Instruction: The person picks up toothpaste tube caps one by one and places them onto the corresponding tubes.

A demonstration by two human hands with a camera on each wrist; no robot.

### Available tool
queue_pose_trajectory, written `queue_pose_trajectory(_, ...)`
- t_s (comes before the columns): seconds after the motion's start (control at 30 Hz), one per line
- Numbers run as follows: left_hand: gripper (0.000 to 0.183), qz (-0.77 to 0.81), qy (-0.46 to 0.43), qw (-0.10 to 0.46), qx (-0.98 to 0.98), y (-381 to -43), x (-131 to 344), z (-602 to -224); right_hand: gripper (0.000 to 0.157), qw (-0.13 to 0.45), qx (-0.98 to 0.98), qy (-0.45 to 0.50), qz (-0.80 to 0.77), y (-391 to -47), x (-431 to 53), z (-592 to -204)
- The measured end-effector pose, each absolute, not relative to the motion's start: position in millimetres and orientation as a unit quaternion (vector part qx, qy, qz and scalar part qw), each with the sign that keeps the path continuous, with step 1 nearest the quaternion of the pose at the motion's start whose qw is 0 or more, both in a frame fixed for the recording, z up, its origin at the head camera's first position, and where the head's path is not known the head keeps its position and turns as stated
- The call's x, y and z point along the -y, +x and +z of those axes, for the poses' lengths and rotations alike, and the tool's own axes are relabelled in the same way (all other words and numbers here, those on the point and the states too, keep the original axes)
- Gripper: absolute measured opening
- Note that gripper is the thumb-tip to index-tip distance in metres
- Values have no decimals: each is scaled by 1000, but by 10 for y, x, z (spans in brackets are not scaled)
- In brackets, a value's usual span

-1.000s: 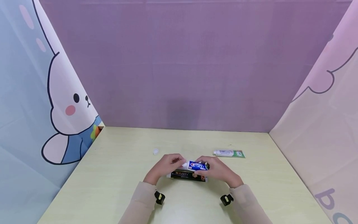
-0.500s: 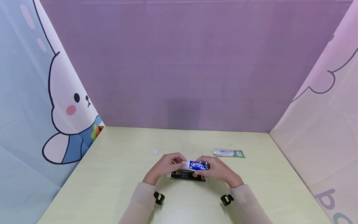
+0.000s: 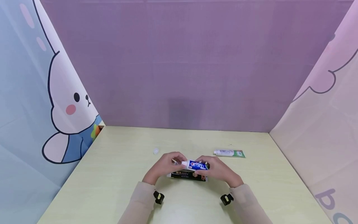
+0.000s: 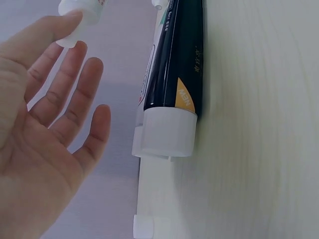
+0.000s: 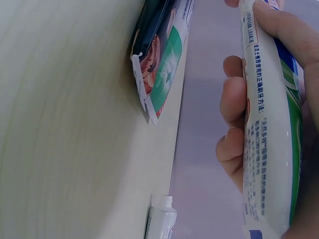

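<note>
A blue-and-white Crest toothpaste tube (image 3: 198, 165) is held level above the table, its white cap end (image 4: 82, 11) towards the left. My right hand (image 3: 219, 169) grips the tube body, thumb along one side and fingers curled around the other. My left hand (image 3: 167, 165) pinches the cap end, thumb on its near side; the other fingers are spread and bent below, and the index fingertip is partly hidden. Beneath the hands lies a black toothpaste tube (image 3: 188, 175) with a white cap, alongside a green-and-white tube (image 5: 168, 74).
Further right on the table (image 3: 117, 174) lies another green-and-white toothpaste tube (image 3: 229, 153) with a bare nozzle. A small loose white cap (image 3: 155, 151) sits to the left, beyond the left hand. A purple cloth (image 3: 179, 62) stands behind the table, with printed cloths at both sides.
The left thumb and fingers have shifted slightly at the cap end, so more of the white end shows. The right hand and the things on the table stay put.
</note>
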State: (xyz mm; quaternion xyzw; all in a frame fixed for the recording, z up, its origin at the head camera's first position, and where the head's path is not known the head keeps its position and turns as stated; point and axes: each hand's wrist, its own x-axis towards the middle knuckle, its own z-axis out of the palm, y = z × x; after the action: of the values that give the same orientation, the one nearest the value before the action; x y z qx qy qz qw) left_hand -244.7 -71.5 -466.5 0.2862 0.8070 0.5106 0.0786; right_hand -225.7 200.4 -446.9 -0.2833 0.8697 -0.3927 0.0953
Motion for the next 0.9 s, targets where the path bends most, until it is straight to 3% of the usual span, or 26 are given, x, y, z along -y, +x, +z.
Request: queue_pose_trajectory(0.9,14,486,279,78,-825,-2448,709,-4649,34,92,-873,-284,-385,-2238,-2004,-4442)
